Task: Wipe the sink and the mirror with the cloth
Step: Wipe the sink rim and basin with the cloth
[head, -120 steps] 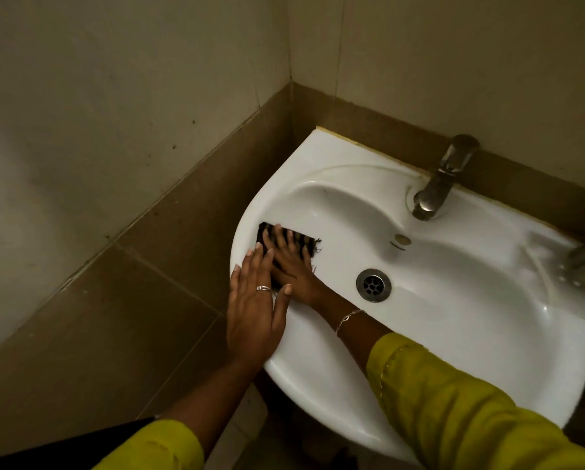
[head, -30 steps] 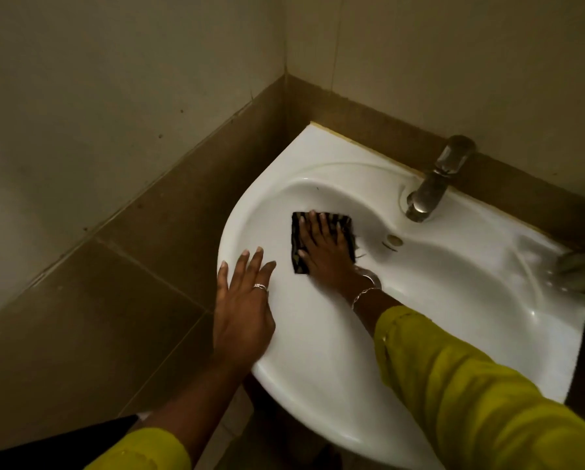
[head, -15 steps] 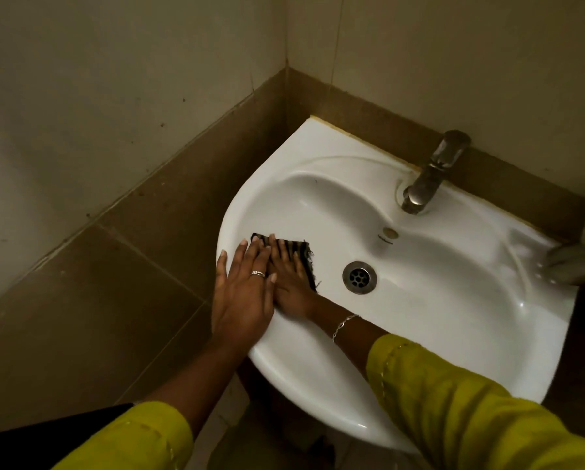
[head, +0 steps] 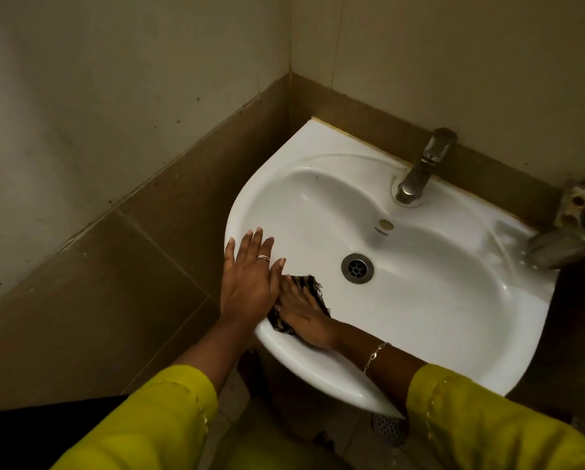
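- Cloth (head: 314, 287), dark and striped, now lies on the near-left slope of the sink (head: 321, 144), between the drain (head: 357, 268) and the front rim. One corner laps onto the rim.
- Change: a second ago it was high in the bowl by the overflow hole (head: 386, 224); half a second ago, on the left wall. It has since been drawn down toward the wearer. This reads as repeated strokes across the left half of the bowl.
- Right hand (head: 306, 317): fingers stretched flat over the cloth, pressing it to the porcelain, not curled round it.
- Left hand (head: 250, 283): fingers straight and spread, palm down on the left rim, holding nothing. It has stayed there as a brace; its thumb side touches the right hand's fingers.
- Judgement: the sink step is under way. The right half of the bowl, the faucet (head: 419, 167) surround and the back ledge likely remain; the mirror has not been started.
- Hidden: the mirror is not in view. The left hand covers the right fingertips and part of the cloth.
- A metal fitting (head: 564, 244) at the right edge is cut off and cannot be identified.
- Dim light; wetness or residue on the porcelain cannot be judged.
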The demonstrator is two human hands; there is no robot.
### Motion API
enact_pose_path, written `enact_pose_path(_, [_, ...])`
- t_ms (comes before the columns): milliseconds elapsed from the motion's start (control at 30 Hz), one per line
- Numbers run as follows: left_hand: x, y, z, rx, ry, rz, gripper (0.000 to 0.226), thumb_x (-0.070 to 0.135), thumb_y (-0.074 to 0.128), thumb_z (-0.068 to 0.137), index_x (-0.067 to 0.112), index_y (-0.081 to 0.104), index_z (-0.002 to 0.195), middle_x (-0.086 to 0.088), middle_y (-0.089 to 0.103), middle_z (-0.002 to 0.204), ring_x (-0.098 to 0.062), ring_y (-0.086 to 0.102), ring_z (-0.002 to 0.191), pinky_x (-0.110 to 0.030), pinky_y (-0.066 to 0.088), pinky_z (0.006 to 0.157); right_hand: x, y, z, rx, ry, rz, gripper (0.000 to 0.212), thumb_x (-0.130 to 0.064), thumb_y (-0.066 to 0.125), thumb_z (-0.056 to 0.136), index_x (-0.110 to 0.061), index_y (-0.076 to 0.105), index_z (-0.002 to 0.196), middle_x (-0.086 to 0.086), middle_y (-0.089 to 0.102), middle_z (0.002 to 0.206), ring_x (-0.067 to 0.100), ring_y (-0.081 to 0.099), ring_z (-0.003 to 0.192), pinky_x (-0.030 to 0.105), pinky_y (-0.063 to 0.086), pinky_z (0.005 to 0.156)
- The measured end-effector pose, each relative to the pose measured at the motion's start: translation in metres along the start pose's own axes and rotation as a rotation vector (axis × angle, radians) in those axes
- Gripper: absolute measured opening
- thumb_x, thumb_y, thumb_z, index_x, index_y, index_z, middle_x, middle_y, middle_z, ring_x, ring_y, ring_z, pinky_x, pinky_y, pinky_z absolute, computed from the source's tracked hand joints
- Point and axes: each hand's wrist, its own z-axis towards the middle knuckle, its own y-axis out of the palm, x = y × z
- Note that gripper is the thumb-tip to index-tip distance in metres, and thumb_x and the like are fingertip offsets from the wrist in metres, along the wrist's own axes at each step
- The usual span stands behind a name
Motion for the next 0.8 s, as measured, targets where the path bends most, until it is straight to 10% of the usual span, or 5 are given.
enact_pose_path(500, [-0.001,0.006,0.000,-0.003,0.038,0.108,0.043,0.021,0.037,0.086,0.001,0.056,0.119,-0.023,0.048,0.134,-0.036,0.039,0.129,-0.048,0.006,0.109,0.046,-0.029,-0.093,-0.345,0.122,-0.237,0.050,-0.028,0.014,0.103,-0.025,-0.011,0.146,-0.005,-0.017,0.155,0.012,-0.016,0.142,0.034,-0.010,0.113])
enact_pose_path(800, [0.003,-0.003,0.000,-0.104,0.106,0.227,0.039,0.023,0.044,0.083,-0.001,0.064,0.105,-0.024,0.054,0.127,-0.038,0.044,0.125,-0.041,-0.018,0.108,0.111,-0.067,-0.121,-0.393,0.172,-0.713,0.069,-0.060,-0.002,0.089,-0.024,-0.013,0.146,0.004,-0.013,0.156,0.021,-0.009,0.144,0.043,-0.006,0.115])
